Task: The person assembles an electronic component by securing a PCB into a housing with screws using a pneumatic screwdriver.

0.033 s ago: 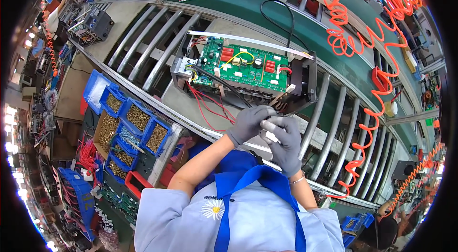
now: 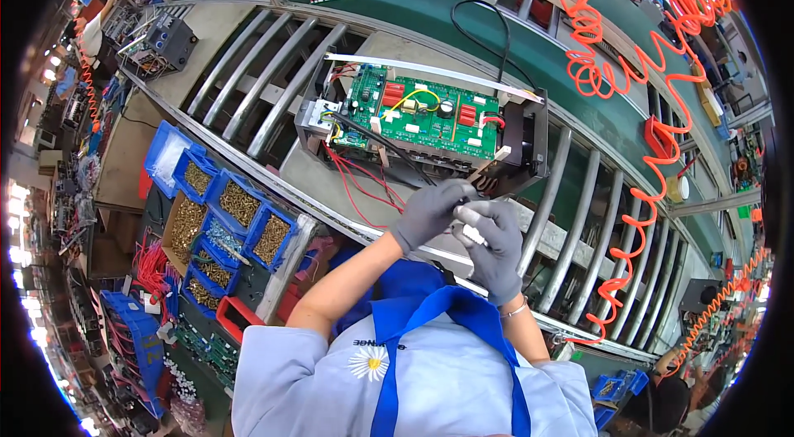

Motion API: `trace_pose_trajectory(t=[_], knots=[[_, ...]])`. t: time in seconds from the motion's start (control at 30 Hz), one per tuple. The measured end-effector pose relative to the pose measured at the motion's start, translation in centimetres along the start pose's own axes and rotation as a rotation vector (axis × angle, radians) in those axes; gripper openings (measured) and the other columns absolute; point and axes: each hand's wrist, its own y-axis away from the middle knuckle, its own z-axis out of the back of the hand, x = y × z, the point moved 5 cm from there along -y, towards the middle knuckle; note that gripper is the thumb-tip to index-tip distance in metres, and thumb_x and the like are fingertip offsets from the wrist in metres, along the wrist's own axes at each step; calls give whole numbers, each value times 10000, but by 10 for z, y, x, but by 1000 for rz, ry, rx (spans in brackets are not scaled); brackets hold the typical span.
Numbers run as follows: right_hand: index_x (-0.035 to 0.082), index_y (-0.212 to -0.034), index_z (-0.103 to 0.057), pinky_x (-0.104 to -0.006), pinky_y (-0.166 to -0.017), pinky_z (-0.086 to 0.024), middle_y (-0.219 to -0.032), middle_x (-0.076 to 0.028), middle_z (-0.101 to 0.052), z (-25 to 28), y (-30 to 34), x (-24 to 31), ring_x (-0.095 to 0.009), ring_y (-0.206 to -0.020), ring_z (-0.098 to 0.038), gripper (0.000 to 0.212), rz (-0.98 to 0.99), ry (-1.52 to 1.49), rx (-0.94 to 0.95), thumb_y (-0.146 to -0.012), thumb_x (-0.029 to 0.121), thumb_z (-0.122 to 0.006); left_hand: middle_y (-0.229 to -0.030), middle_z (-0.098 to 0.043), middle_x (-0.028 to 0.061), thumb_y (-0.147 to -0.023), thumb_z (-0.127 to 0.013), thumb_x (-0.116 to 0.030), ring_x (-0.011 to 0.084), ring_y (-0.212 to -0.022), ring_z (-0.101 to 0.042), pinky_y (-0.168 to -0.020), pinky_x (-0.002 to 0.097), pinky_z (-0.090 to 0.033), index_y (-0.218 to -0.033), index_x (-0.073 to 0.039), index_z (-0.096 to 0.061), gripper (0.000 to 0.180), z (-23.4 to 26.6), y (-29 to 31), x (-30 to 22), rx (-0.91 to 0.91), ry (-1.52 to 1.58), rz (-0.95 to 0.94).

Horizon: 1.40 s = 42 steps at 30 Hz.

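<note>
My left hand [image 2: 432, 214], in a grey glove, has its fingers closed around the end of a black cable [image 2: 385, 139] that runs out of an open machine chassis [image 2: 538, 143]. Close against it on the right is my gloved right hand [image 2: 496, 251], fingers curled in, with a small white piece [image 2: 473, 234] at the fingers. The fingertips of both hands meet, and what lies between them is mostly hidden. Just beyond the hands, the chassis carries a green circuit board [image 2: 422, 119] with red parts and a yellow wire. Red wires [image 2: 356, 181] hang from its near left side.
Blue bins [image 2: 240, 204] of brass-coloured screws stand on the left, by a red-orange tray [image 2: 238, 317]. The chassis rests over a roller conveyor [image 2: 571, 222]. Behind it runs a green belt [image 2: 397, 3]. Coiled orange hoses [image 2: 637, 226] hang at the right.
My left hand has shifted very slightly left and the fingers of both hands have moved a little. The chassis has stayed in place.
</note>
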Motion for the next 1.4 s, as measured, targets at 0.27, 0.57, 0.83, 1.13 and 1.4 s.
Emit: trace_pose_trajectory(t=[0.27, 0.57, 0.83, 1.13, 1.4], knots=[[-15, -1299, -548, -355, -994, -459, -1174, -164, -665, -21, -2, -17, -258, -1115, -628, 322, -185, -395, 21, -1011, 122, -505, -1075, -675, 80, -788, -634, -94, 295, -993, -604, -877, 426, -464, -1253, -147, -570, 472, 111, -98, 14, -222, -691, -81], [-26, -1254, -558, -332, -923, -494, -1103, -126, -700, -36, -62, -19, -194, -1018, -656, 323, -308, -600, 41, -1044, 207, -477, -886, -700, 43, -876, -676, -194, 101, -755, -621, -672, 259, -507, -1156, -5, -673, 338, 167, -120, 82, -352, 539, 387], [46, -955, -630, -441, -826, -453, -755, -170, -621, -100, -185, -2, -338, -672, -587, 166, 480, 543, 409, -967, 177, -528, -939, -716, 74, -921, -686, -221, 132, -792, -654, -718, 285, -525, -1146, 33, -655, 341, 273, -47, 112, -345, 232, 334], [111, -655, -673, -417, -742, -452, -631, -122, -634, -162, -231, -23, -326, -616, -626, 170, 439, 1058, 1244, -768, 196, -580, -842, -677, 186, -954, -618, -284, 357, -764, -670, -673, 394, -519, -1056, -78, -683, 239, 259, 14, 180, -610, -45, 417], [124, -692, -712, -409, -624, -437, -634, -70, -649, -168, -230, -51, -261, -630, -651, 106, 484, 1222, 1424, -724, 191, -637, -844, -662, 171, -951, -598, -369, 362, -784, -638, -683, 420, -491, -1039, -70, -672, 320, 256, 25, 187, -582, -61, 524]])
